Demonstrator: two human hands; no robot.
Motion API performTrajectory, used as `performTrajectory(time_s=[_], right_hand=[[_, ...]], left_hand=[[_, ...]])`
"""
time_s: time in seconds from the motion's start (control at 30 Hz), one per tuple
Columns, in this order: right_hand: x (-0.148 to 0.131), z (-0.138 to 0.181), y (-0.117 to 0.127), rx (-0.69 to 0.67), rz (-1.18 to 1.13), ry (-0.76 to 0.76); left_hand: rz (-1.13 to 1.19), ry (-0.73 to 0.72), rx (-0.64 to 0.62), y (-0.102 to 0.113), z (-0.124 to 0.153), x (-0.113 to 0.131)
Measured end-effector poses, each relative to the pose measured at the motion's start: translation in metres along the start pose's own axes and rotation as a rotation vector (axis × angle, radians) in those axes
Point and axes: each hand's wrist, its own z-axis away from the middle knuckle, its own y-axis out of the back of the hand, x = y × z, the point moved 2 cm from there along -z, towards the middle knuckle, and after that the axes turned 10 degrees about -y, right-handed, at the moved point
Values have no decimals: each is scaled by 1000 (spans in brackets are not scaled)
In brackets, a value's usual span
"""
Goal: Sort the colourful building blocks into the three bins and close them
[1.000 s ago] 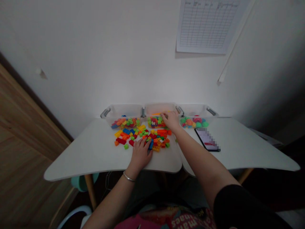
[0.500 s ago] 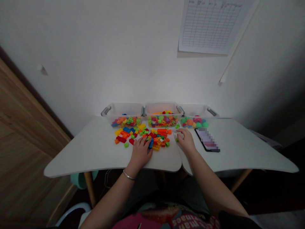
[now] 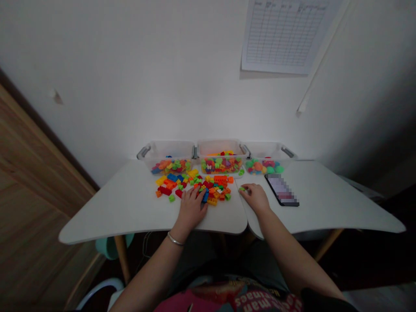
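A pile of colourful toy building bricks [image 3: 169, 183] is spread on the white table. My left hand [image 3: 191, 206] lies at its front edge, fingers stretched over some bricks. A blue brick [image 3: 205, 196] sits beside its fingers and thumb; the fingertips partly hide what lies under them. To the right of the pile, my right hand [image 3: 256, 198] is closed in a pinch on a small green brick [image 3: 242, 189], just above or on the table; I cannot tell which.
Three clear bins stand along the wall: a left bin [image 3: 172, 149] and a middle bin [image 3: 221, 148] with small coloured pieces, and a right bin [image 3: 268, 151] with rounder pieces. One green piece [image 3: 241, 172] lies before the middle bin. A phone [image 3: 282, 190] lies right of my right hand.
My right hand has lowered slightly, and its fingers have closed on the small green brick that lay below them. The left hand stays at the pile.
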Motion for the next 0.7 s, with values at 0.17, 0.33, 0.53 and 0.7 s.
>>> performTrajectory(time_s=[0.17, 0.33, 0.53, 0.7], right_hand=[[-3, 1, -1, 24, 39, -32], [-4, 3, -4, 42, -106, -60], [-14, 1, 2, 178, -377, -162], [-32, -27, 21, 384, -598, -163]], left_hand=[[10, 1, -7, 0, 1, -1], [14, 6, 12, 0, 1, -1], [12, 6, -4, 2, 0, -1], [14, 5, 5, 2, 1, -2]])
